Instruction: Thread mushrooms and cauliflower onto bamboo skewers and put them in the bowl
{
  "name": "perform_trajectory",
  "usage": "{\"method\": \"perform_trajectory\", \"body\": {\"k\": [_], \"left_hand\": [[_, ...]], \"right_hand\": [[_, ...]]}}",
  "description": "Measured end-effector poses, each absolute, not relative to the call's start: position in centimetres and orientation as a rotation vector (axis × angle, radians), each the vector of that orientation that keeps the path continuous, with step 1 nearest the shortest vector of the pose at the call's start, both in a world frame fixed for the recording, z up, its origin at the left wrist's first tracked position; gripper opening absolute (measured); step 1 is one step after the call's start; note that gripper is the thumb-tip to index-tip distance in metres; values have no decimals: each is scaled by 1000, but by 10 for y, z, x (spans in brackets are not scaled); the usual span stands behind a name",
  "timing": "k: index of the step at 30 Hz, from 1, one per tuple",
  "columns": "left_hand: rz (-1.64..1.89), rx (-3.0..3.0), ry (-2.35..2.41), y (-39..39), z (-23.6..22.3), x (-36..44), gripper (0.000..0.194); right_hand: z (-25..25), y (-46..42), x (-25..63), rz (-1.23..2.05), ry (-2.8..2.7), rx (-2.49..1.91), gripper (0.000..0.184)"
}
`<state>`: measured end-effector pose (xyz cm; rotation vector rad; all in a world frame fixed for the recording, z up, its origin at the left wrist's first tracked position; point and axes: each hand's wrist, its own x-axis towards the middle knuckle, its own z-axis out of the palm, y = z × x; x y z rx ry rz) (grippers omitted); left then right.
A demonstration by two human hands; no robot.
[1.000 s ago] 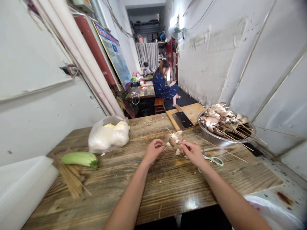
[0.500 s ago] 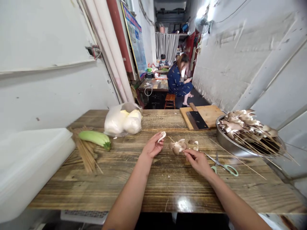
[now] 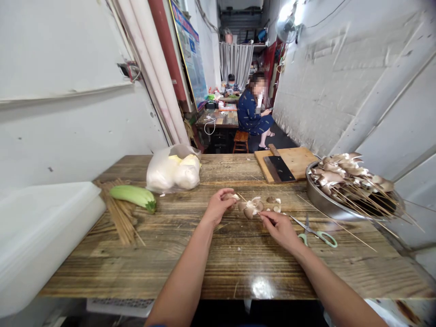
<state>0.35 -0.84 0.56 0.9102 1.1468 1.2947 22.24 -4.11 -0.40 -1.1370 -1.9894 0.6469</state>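
Note:
My left hand (image 3: 218, 206) is closed on a small pale mushroom piece (image 3: 231, 196), held just left of the tip of a thin bamboo skewer (image 3: 242, 198). That skewer carries several brownish mushroom pieces (image 3: 251, 207) and is pinched at its lower end by my right hand (image 3: 277, 227). A few loose mushroom pieces (image 3: 274, 203) lie on the wooden table (image 3: 190, 254) just beyond my right hand.
A metal basin (image 3: 323, 202) at the right holds several finished mushroom skewers. Green-handled scissors (image 3: 315, 234) lie by my right hand. A cleaver on a cutting board (image 3: 289, 163), a plastic bag (image 3: 172, 170), a green squash (image 3: 132, 195), bundled skewers (image 3: 119, 215) and a white tub (image 3: 44, 236) are about. A person sits behind.
My left hand lifted a mushroom piece away from the skewer, then brought it back down beside the skewer's tip. My view swung to the left.

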Motion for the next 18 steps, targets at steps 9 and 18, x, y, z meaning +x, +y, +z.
{"method": "perform_trajectory", "body": {"k": [9,18], "left_hand": [[1316,1150,1325,-10,8,0,32],[1357,1002,1156,-8,5,0,35]], "right_hand": [[-7,-41,224,608,-2098,-1160,25],[-7,-41,224,651,-2069,-1163,26]]}}
